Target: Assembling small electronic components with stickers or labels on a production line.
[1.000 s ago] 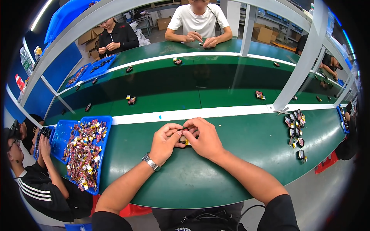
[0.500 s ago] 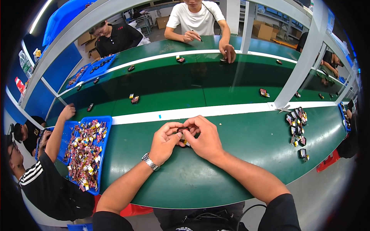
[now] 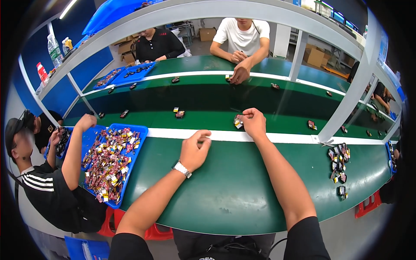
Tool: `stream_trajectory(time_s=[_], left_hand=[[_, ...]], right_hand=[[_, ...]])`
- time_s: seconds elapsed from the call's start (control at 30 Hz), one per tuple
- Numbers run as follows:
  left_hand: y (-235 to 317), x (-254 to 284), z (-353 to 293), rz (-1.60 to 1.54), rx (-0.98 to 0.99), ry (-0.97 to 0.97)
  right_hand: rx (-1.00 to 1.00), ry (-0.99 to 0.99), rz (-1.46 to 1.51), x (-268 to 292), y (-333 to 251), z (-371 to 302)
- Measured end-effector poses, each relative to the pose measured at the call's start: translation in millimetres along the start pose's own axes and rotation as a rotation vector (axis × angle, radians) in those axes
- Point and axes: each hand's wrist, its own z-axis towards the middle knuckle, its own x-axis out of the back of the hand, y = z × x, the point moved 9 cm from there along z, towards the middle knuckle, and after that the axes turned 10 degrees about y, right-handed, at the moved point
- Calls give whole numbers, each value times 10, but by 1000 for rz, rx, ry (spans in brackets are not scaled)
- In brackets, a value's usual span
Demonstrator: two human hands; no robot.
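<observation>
My right hand (image 3: 254, 124) reaches over the green conveyor belt, its bent fingers closed at the edge of a small black plastic housing with a reddish circuit board and a yellow-white tab (image 3: 238, 121). Part of that grip is hidden behind the fingers. My left hand (image 3: 194, 150), with a metal watch on the wrist, hovers above the near green worktop (image 3: 208, 199). Its fingers are loosely curled and apart from the thumb, and nothing shows in them.
At left, a blue tray (image 3: 143, 143) is heaped with small circuit boards. A pile of black housings (image 3: 338, 162) lies at right. Similar units (image 3: 180, 113) dot the belt. A grey upright post (image 3: 351, 86) stands at right. Co-workers sit left and across, one with a hand (image 3: 239, 73) at the belt.
My hands have parted. The right one has carried the black housing forward from the worktop to the belt; the left has let go of it. The view has shifted slightly.
</observation>
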Motion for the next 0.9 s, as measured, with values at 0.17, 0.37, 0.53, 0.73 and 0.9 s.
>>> stream_trajectory(time_s=[0.17, 0.37, 0.53, 0.73, 0.9], left_hand=[[-445, 679, 604, 656, -133, 381], [-643, 674, 958, 809, 118, 328], [-740, 713, 1038, 681, -92, 369], [-209, 262, 531, 113, -41, -118], [176, -79, -188, -204, 67, -502]], right_hand=[[162, -4, -206, -2, -9, 57], [549, -77, 11, 310, -557, -1014], [626, -108, 33, 416, -673, -1215], [705, -109, 78, 433, -814, -1270], [739, -253, 154, 438, -965, -1442]])
